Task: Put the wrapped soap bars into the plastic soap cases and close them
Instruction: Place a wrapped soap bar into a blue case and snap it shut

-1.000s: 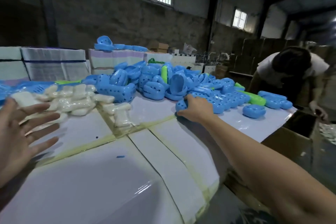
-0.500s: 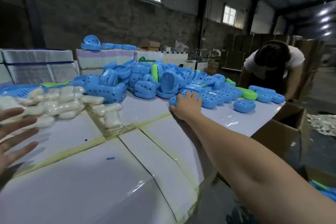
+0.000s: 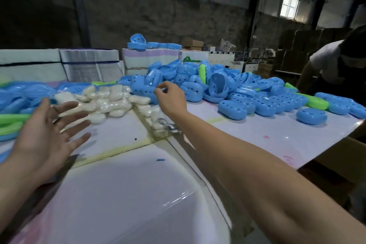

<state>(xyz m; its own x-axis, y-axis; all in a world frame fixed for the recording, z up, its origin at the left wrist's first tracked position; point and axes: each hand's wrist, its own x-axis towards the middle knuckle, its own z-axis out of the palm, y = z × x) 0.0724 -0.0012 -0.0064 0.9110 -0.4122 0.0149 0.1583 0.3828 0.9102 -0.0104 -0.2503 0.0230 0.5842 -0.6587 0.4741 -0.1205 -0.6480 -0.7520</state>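
Note:
A heap of white wrapped soap bars (image 3: 107, 101) lies on the white table (image 3: 257, 136), left of centre. Behind and to the right spreads a big pile of blue plastic soap cases (image 3: 217, 85), some open, some shut, with a few green ones (image 3: 315, 102) mixed in. My left hand (image 3: 49, 134) hovers over the table at the left, palm up and fingers spread, empty, just short of the soap bars. My right hand (image 3: 171, 98) is raised in front of the blue cases, fingers curled with thumb and forefinger nearly pinched; nothing visible in it.
Another person in a white shirt (image 3: 340, 65) bends over at the far right table edge. Stacked white boxes (image 3: 89, 63) stand behind the table, one topped with blue cases (image 3: 154, 44). Green and blue cases (image 3: 10, 123) lie at the far left. Cardboard boxes (image 3: 309, 37) line the back wall.
My right hand has lifted off the closed blue cases at the right and swung left toward the pile beside the soap bars. My left hand has come forward toward the soap. The camera turned left.

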